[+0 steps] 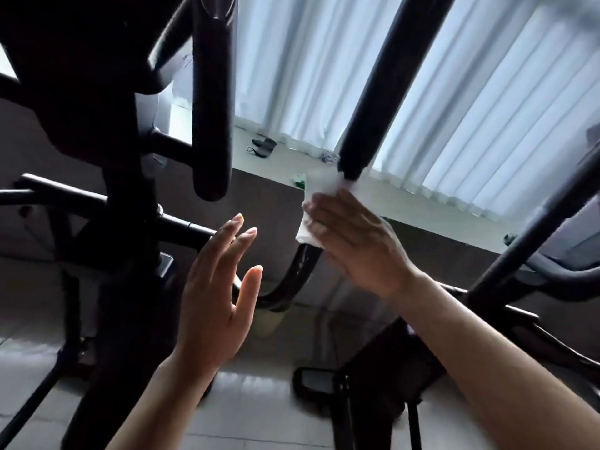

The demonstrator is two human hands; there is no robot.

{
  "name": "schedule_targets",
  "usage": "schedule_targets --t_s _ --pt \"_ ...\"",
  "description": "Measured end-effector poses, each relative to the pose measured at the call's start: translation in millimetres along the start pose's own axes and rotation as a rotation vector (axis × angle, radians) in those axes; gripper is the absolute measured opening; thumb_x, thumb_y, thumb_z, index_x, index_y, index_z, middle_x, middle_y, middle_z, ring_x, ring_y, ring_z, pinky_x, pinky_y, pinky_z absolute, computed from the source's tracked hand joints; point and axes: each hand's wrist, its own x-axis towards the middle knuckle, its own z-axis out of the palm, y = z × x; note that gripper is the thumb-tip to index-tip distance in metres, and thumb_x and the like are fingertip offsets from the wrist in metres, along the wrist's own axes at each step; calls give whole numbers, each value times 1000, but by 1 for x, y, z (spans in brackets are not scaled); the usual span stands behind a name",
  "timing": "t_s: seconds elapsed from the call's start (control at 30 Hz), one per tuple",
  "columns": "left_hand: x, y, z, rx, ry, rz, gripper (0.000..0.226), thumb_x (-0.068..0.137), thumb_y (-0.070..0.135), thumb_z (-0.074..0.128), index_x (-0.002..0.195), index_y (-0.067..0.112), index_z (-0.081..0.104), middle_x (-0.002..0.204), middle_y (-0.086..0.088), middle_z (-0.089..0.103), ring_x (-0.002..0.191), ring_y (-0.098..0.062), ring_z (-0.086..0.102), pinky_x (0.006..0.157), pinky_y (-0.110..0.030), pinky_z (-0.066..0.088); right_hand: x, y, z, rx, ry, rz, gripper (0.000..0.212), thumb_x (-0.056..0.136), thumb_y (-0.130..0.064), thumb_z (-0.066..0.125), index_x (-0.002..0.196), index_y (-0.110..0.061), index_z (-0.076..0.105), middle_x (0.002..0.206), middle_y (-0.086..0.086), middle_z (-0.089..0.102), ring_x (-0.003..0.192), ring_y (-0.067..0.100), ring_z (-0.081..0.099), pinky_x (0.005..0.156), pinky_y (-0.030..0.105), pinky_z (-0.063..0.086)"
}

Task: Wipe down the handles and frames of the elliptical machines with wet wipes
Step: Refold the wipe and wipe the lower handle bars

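The black moving handle (386,92) of the elliptical slants down from the top centre and bends into a curved bar (298,271) below. My right hand (354,241) grips a white wet wipe (319,186) wrapped round this handle just under its foam grip; the thumb is hidden behind the bar. My left hand (220,287) is raised in the air to the left of the bar, with straight spread fingers, touching nothing. A second black handle (212,108) hangs at the upper left beside the dark console post (107,125).
White vertical blinds (487,108) cover the window behind a pale sill (276,160) with small dark items on it. Another machine's grey bar (535,228) crosses at the right. A black pedal (316,380) and frame tubes sit low over the tiled floor (256,410).
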Motion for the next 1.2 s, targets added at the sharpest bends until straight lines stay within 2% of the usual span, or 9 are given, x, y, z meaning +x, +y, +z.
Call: schedule_targets --t_s 0.1,0.27,0.43,0.6,0.77,0.87,1.03,1.13,1.2 --pt "-14 -6 0 -44 -48 -36 40 99 26 43 137 15 45 145 -10 47 137 -12 40 114 -28 31 -22 -30 21 25 -126 -73 29 101 -9 45 110 -4 73 129 9 64 127 22 56 118 35 29" --pt "-26 -10 -4 -131 -127 -76 39 100 25 41 136 12 50 142 -9 50 136 -15 44 114 -28 33 -16 -25 16 -160 -279 -322 27 95 -8 53 114 -8 70 127 8 66 124 22 58 118 36 27" --pt "-26 -13 8 -231 -149 -107 40 101 26 40 136 9 51 143 -10 51 137 -19 44 112 -42 38 22 38 -19 -121 -45 -165 31 103 -11 43 121 -1 67 129 15 64 127 29 55 118 38 27" --pt "-13 -11 13 -314 -149 -102 41 104 33 37 138 14 47 143 -4 51 137 -16 44 113 -32 35 -1 -10 23 179 91 161 28 99 -13 46 121 1 59 129 19 62 130 30 46 118 41 25" --pt "8 -4 9 -338 -135 -102 49 105 43 32 137 10 48 141 2 52 126 -17 53 109 -24 36 -34 -37 36 128 -92 -32 35 101 -10 39 122 -6 65 132 9 62 131 20 49 119 33 25" --pt "15 1 10 -331 -134 -74 49 104 45 31 137 12 47 142 2 50 130 -15 50 109 -23 35 -12 -5 19 52 -6 -113 28 100 -11 50 119 -6 70 133 8 62 129 19 54 117 33 31" --pt "17 5 19 -354 -128 -141 51 103 51 31 137 16 46 142 1 52 135 -14 46 111 -27 35 24 40 9 83 239 7 28 93 -8 62 120 -3 64 125 15 66 126 28 54 116 40 32" --pt "13 3 21 -363 -135 -197 60 100 58 31 137 14 47 141 2 53 133 -11 48 109 -22 36 4 7 37 152 236 62 36 89 -8 60 125 -5 54 125 15 66 127 29 50 114 46 34" --pt "10 2 20 -356 -146 -216 64 100 58 31 139 10 47 142 4 52 133 -10 48 108 -22 37 -20 -20 57 129 166 26 31 95 -10 48 123 -5 62 123 12 67 128 26 49 117 42 30"
